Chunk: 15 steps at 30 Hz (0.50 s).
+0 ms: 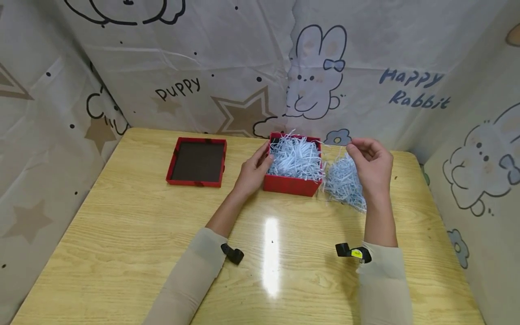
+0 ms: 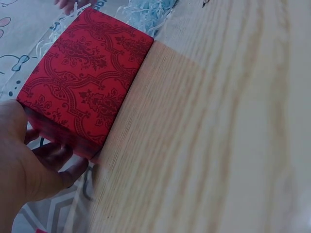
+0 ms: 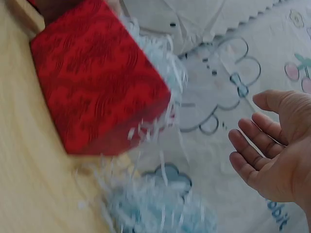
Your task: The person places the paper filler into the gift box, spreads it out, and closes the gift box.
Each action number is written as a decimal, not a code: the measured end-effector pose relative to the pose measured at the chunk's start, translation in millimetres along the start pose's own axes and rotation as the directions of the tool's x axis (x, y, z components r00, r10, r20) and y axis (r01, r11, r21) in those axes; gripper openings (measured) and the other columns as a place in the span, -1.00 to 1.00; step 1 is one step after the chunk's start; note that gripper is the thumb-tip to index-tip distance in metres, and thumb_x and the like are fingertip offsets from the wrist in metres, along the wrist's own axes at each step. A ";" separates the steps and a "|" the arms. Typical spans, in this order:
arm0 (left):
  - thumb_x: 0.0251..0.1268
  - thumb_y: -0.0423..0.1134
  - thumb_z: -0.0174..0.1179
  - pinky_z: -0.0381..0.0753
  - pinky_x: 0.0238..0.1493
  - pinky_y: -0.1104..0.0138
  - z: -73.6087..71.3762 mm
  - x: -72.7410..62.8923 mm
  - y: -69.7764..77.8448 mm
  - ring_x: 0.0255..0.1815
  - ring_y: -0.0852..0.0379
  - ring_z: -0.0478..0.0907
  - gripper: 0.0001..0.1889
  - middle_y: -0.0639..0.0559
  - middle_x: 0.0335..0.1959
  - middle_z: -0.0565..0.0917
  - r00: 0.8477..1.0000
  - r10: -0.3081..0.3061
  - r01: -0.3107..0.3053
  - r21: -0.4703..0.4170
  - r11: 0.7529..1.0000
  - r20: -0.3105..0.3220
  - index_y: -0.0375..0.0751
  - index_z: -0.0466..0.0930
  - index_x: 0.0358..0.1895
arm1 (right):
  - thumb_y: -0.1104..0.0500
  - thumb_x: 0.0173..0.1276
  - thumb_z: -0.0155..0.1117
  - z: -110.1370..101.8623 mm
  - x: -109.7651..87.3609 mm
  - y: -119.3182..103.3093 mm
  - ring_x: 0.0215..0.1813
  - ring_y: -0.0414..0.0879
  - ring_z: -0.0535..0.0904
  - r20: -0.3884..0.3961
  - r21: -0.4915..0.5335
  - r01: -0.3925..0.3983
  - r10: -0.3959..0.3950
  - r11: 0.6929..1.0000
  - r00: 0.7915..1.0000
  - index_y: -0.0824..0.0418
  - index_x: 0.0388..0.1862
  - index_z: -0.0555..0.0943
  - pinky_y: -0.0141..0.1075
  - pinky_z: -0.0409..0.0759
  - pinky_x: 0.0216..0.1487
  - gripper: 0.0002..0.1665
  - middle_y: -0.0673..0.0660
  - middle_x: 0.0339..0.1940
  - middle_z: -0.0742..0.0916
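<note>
A red patterned gift box point(image 1: 290, 185) stands on the table, heaped with pale blue shredded paper point(image 1: 295, 158). My left hand point(image 1: 255, 174) holds the box by its left wall, thumb at the rim and fingers against the outside; the left wrist view shows those bent fingers on the box point(image 2: 87, 73). To the right of the box lies a loose pile of the same shredded paper point(image 1: 345, 183). Above that pile hovers my right hand point(image 1: 373, 167). In the right wrist view, the right hand point(image 3: 277, 145) has loosely bent fingers, thumb apart, and nothing in it.
A red box lid point(image 1: 197, 162) with a dark inside lies upturned on the wooden table point(image 1: 162, 253), left of the box. Behind the table hangs a printed cloth point(image 1: 243, 67), and it also runs along both sides. Paper strands hang over the box's right rim.
</note>
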State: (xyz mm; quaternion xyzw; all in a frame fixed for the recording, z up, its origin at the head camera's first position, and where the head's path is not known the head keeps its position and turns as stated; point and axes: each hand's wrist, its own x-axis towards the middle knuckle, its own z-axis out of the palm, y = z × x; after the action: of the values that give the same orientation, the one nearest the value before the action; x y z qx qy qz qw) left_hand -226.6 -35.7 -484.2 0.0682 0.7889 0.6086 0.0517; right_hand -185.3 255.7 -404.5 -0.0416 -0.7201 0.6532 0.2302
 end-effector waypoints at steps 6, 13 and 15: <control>0.63 0.25 0.03 0.35 0.56 0.06 1.2 -2.0 -0.4 0.61 0.01 0.33 -0.33 0.07 0.65 0.31 1.000 0.000 0.000 0.011 1.000 0.005 0.29 0.19 0.69 | 0.34 0.39 0.48 -27.0 -6.2 17.7 -0.06 -0.12 0.72 -0.050 0.044 -0.073 0.075 0.996 0.996 0.45 0.05 0.72 -0.47 0.67 0.02 -0.70 0.07 -0.12 0.79; 0.63 0.23 0.05 0.34 0.57 0.10 0.0 0.0 -2.6 0.60 0.05 0.33 -0.34 0.11 0.65 0.32 1.000 0.011 -0.011 -0.016 1.000 -0.001 0.26 0.22 0.68 | 0.29 0.38 0.52 -53.4 -3.3 29.4 -0.01 -0.12 0.68 -0.091 0.013 -0.113 0.114 0.993 0.989 0.42 0.13 0.70 -0.49 0.65 0.04 -0.60 0.07 -0.05 0.78; 0.63 0.22 0.06 0.35 0.57 0.11 0.6 0.3 -1.6 0.60 0.05 0.33 -0.34 0.11 0.65 0.32 1.000 0.012 -0.012 -0.019 1.000 -0.001 0.27 0.22 0.68 | 0.28 0.39 0.50 -63.4 -1.6 33.5 0.05 -0.14 0.66 -0.085 -0.059 -0.111 0.106 0.992 0.991 0.38 0.20 0.68 -0.50 0.62 0.08 -0.57 0.06 0.01 0.76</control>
State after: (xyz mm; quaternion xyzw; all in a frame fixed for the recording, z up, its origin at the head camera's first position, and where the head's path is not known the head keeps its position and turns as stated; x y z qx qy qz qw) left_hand -226.9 -35.5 -485.8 0.0721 0.7828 0.6162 0.0483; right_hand -167.5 318.3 -434.5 -0.1148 -0.7273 0.6391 0.2223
